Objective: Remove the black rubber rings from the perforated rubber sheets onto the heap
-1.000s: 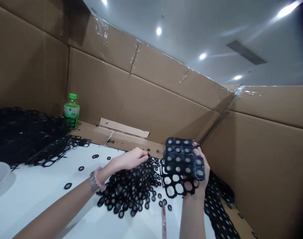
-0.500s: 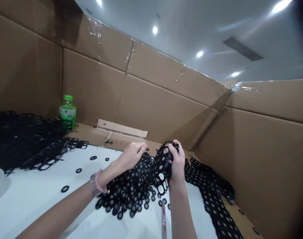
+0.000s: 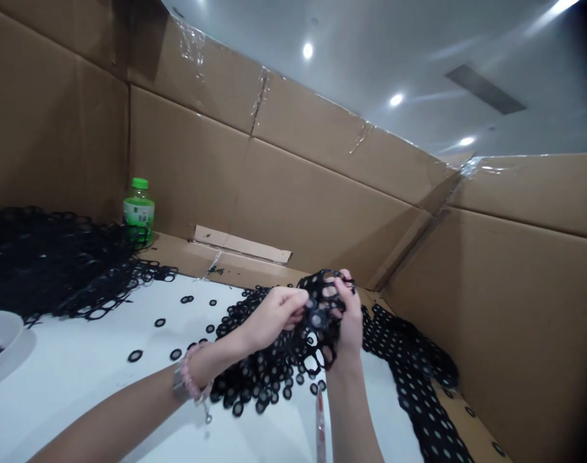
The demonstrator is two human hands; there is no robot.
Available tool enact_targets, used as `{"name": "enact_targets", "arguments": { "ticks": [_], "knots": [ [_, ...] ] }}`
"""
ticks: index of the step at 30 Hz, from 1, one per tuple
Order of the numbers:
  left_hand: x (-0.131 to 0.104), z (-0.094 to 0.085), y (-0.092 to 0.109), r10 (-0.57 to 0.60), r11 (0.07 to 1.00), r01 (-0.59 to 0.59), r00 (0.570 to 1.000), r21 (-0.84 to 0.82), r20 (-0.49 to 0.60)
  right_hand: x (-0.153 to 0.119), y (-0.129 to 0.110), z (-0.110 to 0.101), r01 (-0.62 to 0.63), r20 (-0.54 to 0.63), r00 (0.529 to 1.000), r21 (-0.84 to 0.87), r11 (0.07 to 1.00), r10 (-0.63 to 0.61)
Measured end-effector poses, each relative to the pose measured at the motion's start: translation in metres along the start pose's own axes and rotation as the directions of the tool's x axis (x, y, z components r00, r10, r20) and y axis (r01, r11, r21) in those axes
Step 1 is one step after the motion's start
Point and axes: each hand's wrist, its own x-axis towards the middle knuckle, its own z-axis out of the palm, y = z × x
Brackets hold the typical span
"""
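Note:
My right hand (image 3: 350,321) is wrapped round a crumpled black perforated sheet (image 3: 312,341) with pale round discs in some holes and other holes open. My left hand (image 3: 276,315), with a bracelet and a watch band at its wrist, has thumb and forefinger pinched together at the sheet's left edge. Its fingertips touch the sheet, and the exact bit between them is hidden. Under both hands lies a heap of loose black rings (image 3: 254,370) on the white table top (image 3: 177,424).
Black mesh scrap (image 3: 47,263) is piled at left, beside a green-capped bottle (image 3: 139,215) and a white bowl (image 3: 11,331). More perforated sheet (image 3: 418,386) lies at right. A red-and-clear slim tool (image 3: 321,424) rests near my right forearm. Cardboard walls (image 3: 322,199) enclose the table.
My left hand has moved right, from apart from the sheet to touching its edge. My right hand keeps its hold. The view has shifted slightly, and more of the bowl shows.

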Motion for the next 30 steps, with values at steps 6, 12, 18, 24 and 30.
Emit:
{"name": "enact_targets", "arguments": {
  "ticks": [6, 12, 18, 24, 30],
  "knots": [
    [0.010, -0.035, -0.016, -0.012, 0.837, -0.024, 0.998, 0.546, 0.062, 0.008, -0.032, -0.028, 0.180, -0.134, 0.979, 0.199, 0.963, -0.155],
    [0.012, -0.028, -0.074, -0.301, 0.471, 0.078, 0.951, 0.879, 0.076, 0.009, -0.028, -0.029, -0.054, 0.106, 0.994, 0.119, 0.991, 0.041],
    [0.015, -0.037, -0.052, -0.159, 0.416, 0.068, 0.987, 0.907, -0.001, 0.000, -0.016, -0.025, -0.156, 0.045, 0.987, 0.128, 0.979, 0.152],
    [0.015, -0.042, -0.062, -0.178, 0.261, 0.091, 0.983, 0.961, -0.044, -0.004, -0.008, -0.012, -0.209, 0.041, 0.978, 0.106, 0.972, 0.205],
    [0.015, -0.039, -0.050, -0.143, 0.270, 0.120, 0.986, 0.955, -0.083, 0.000, 0.001, -0.002, -0.166, -0.041, 0.984, 0.112, 0.980, 0.172]
  ]
}}
